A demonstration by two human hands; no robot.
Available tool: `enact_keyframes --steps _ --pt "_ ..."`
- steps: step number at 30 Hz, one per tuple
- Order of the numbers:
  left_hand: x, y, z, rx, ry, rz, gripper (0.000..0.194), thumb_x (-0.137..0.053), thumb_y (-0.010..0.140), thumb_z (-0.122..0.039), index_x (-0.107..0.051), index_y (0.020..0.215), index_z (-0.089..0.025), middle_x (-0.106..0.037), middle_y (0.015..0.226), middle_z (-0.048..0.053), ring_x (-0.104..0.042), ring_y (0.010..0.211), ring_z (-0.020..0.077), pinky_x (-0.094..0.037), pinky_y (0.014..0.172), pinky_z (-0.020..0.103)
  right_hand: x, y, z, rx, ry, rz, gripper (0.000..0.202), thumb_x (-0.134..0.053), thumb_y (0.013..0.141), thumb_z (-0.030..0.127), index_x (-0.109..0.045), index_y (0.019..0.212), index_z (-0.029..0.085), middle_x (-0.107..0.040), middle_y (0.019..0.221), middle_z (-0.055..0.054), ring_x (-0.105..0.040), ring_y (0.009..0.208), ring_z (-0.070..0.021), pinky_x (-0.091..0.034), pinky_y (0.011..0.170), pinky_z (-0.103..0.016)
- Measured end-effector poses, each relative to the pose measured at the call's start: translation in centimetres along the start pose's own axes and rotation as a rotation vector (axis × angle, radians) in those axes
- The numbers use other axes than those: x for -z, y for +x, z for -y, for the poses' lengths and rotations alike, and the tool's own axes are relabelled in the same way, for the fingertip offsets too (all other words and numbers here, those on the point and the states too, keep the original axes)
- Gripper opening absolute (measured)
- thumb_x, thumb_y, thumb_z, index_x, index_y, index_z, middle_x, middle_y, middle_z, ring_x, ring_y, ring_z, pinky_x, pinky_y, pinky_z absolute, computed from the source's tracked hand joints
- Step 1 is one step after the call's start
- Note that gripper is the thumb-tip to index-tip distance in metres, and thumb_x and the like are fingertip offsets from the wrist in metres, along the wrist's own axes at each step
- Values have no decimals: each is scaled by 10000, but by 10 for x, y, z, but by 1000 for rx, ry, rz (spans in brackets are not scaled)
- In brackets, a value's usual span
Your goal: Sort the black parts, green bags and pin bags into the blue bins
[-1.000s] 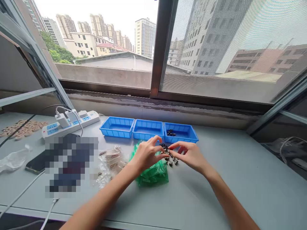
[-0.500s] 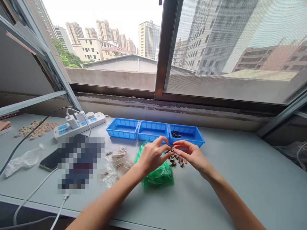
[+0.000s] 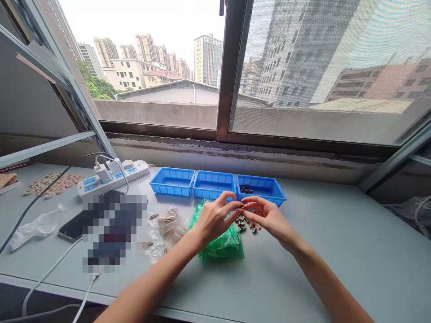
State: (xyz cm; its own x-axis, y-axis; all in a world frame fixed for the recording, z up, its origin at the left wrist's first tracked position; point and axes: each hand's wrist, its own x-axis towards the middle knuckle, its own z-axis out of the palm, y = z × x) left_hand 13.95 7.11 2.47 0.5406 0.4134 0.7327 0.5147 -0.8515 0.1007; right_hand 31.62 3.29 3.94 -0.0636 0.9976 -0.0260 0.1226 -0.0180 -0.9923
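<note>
table [image 3: 303, 278], grey, bearing all below.
left tray [image 3: 171, 190], middle tray [image 3: 214, 190], right tray [image 3: 266, 196]: blue, in a row along the far edge of the surface.
power strip [image 3: 114, 179], white, toward the far left corner.
green bag [image 3: 224, 251], crumpled, between near edge and trays.
clear bags [image 3: 166, 226], with thin pieces, just left of the green bag.
left hand [image 3: 213, 220]: thumb and fingertip apparently pinching a held piece [image 3: 239, 207], small and dark, over the pile.
right hand [image 3: 269, 217]: fingertips at the same piece; firm grip or mere touch, unclear.
pile [image 3: 243, 227] of dark pieces, loose, beside the green bag's right edge; probably outstanding.
batch [image 3: 245, 189], similar pieces, inside the right tray, by its left wall; apparently done. overall, judged an early stage.
</note>
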Motion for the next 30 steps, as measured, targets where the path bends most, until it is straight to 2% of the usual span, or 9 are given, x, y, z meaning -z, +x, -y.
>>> enact_keyframes --steps 4,10,17,25,30 --pt "4 3 0 -5 -14 -13 378 -317 995 -390 -620 913 -180 -599 969 48 -615 610 85 -476 480 194 -4 -1 6 -30 55 -24 353 -760 615 377 -658 905 204 -708 794 -9 -536 475 -85 -389 415 -209" --pt "8 5 -1 -12 -19 -32 365 -325 986 -382 -589 852 -168 -599 971 55 -605 577 88 -478 456 207 -6 -2 5 -33 70 -2 347 -752 631 417 -676 895 204 -705 808 -17 -513 458 -73 -378 419 -214" --pt "7 4 0 3 -42 -15 278 -368 961 -358 -551 868 -170 -594 1000 69 -612 572 96 -480 439 217 -7 -5 7 -45 89 -32 349 -775 610 428 -694 866 206 -702 807 -21 -497 452 -70 -384 426 -223" --pt "6 4 2 -9 -35 -17 298 -348 976 -391 -548 917 -178 -588 1001 63 -620 595 100 -493 464 221 -5 -1 0 -24 113 -54 383 -779 608 474 -701 867 203 -713 848 -42 -485 445 -68 -392 417 -229" --pt "5 3 1 -14 -31 7 258 -344 984 -349 -538 969 -179 -602 997 49 -612 582 82 -493 486 205 -4 -1 0 -25 152 -129 424 -804 563 483 -696 859 200 -707 851 -41 -459 458 -65 -375 420 -227"
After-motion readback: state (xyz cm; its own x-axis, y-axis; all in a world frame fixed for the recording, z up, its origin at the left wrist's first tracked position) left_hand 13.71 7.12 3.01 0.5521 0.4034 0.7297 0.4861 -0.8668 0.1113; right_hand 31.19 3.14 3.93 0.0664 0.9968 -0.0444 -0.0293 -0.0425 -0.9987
